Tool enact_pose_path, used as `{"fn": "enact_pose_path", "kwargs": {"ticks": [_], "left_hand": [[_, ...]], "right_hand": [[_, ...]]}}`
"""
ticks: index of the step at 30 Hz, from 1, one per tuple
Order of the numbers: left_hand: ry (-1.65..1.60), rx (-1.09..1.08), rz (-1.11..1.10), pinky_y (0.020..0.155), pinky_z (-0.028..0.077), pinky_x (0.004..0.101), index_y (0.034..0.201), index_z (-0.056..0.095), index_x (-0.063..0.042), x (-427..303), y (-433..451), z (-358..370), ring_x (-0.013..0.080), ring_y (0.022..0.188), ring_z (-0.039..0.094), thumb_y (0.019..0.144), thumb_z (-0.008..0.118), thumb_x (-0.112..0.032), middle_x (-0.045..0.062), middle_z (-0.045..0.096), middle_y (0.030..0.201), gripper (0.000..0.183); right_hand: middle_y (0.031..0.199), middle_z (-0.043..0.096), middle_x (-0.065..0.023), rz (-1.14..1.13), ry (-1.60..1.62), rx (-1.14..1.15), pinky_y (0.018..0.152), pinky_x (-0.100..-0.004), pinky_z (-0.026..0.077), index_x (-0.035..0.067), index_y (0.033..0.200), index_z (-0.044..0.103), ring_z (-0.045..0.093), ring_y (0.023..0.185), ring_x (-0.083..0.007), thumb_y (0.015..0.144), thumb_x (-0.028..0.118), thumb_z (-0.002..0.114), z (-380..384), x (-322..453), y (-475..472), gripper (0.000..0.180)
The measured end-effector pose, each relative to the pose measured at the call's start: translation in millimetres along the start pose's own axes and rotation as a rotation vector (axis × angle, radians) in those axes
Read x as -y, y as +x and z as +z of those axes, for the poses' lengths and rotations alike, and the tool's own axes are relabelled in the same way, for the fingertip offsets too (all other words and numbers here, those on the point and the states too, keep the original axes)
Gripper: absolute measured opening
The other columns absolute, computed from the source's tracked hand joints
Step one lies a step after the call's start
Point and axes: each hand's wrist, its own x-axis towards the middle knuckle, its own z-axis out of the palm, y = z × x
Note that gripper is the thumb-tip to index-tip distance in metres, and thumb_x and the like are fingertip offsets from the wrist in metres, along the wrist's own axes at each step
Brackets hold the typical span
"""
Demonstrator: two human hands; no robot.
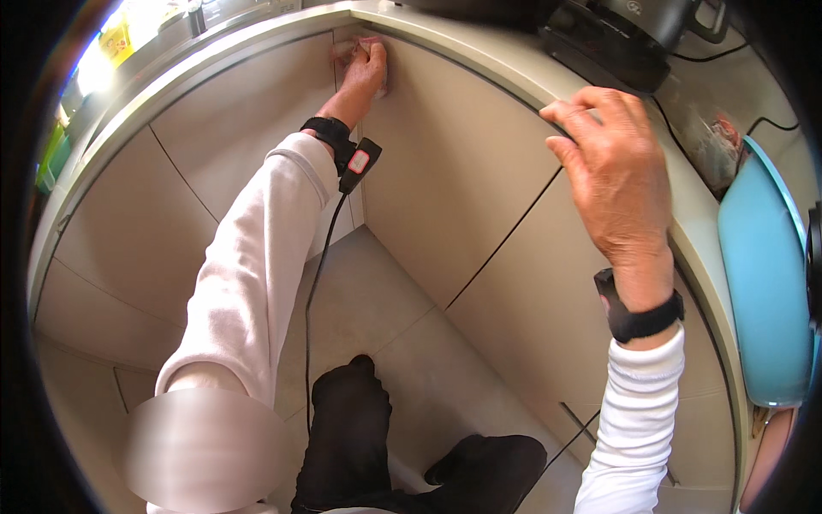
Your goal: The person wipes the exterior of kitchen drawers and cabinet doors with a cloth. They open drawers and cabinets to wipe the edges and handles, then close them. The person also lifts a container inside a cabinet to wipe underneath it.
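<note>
My left hand (pixel 367 67) reaches into the corner where two runs of beige cabinet fronts meet, just below the countertop. Its fingers are closed on a thin, pale cloth-like piece with some pink (pixel 370 41); it is partly hidden and blurred. This piece is against the cabinet front (pixel 424 122) or very near it. My right hand (pixel 616 170) is at the edge of the right countertop (pixel 488 61), palm down with fingers bent. Thumb and forefinger are apart, and I see nothing between them. Whether the fingertips touch the counter edge, I cannot tell.
On the right counter are a black appliance (pixel 610 45) with a handle, a clear plastic bag (pixel 719 138) and a blue basin (pixel 764 283). Black wristbands circle both wrists; a cable (pixel 314 302) hangs from the left one. Grey tiled floor (pixel 385 327) lies below.
</note>
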Motion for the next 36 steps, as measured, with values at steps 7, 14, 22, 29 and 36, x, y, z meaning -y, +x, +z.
{"fn": "enact_pose_path", "kwargs": {"ticks": [7, 14, 22, 29, 36], "left_hand": [[0.138, -0.129, 0.431, 0.120, 0.021, 0.0492, 0.155, 0.021, 0.004, 85, -193, 97, 0.0455, 0.145, 0.023, 0.102, 0.046, -0.028, 0.030, 0.023, 0.157, 0.066], [-0.081, -0.090, 0.263, 0.116, 0.026, 0.0498, 0.144, 0.045, -0.002, 32, -251, 113, 0.0426, 0.144, 0.028, 0.095, 0.056, -0.020, 0.027, 0.031, 0.154, 0.054], [0.007, -0.305, 0.843, 0.112, 0.031, 0.0498, 0.142, 0.051, -0.006, -20, -116, 87, 0.0448, 0.137, 0.036, 0.090, 0.064, -0.025, 0.026, 0.035, 0.153, 0.056], [0.015, -0.346, 0.235, 0.118, 0.022, 0.0447, 0.142, 0.038, 0.007, 108, -135, 74, 0.0406, 0.141, 0.031, 0.099, 0.048, -0.027, 0.028, 0.037, 0.150, 0.055], [0.133, -0.028, 0.285, 0.118, 0.022, 0.0516, 0.153, 0.025, 0.003, 50, -317, 139, 0.0504, 0.142, 0.025, 0.088, 0.063, -0.013, 0.033, 0.021, 0.155, 0.077]], "right_hand": [[0.103, 0.063, -0.0060, 0.158, 0.184, 0.010, 0.084, -0.0387, 0.051, 0.010, 0.104, 0.072, 0.060, 0.100, -0.0269, 0.080, 0.010, 0.076, -3, 5, 4, 0.025], [0.103, 0.064, -0.0082, 0.156, 0.250, 0.002, 0.085, -0.0371, 0.051, 0.008, 0.104, 0.072, 0.062, 0.100, -0.0269, 0.080, 0.008, 0.076, -4, 4, 3, 0.024], [0.116, 0.065, -0.0060, 0.169, 0.168, 0.078, 0.094, -0.0339, 0.049, 0.007, 0.109, 0.071, 0.063, 0.109, -0.0220, 0.088, 0.017, 0.074, -5, 3, 8, 0.023], [0.109, 0.069, -0.0048, 0.061, 0.114, 0.025, 0.088, -0.0297, 0.052, 0.007, 0.110, 0.071, 0.067, 0.102, -0.0184, 0.095, 0.016, 0.067, 6, -11, -4, 0.018], [0.101, 0.070, -0.0029, 0.092, 0.185, -0.033, 0.085, -0.0294, 0.052, 0.009, 0.107, 0.073, 0.067, 0.097, -0.0179, 0.095, 0.014, 0.067, 1, 3, 8, 0.014]]}}
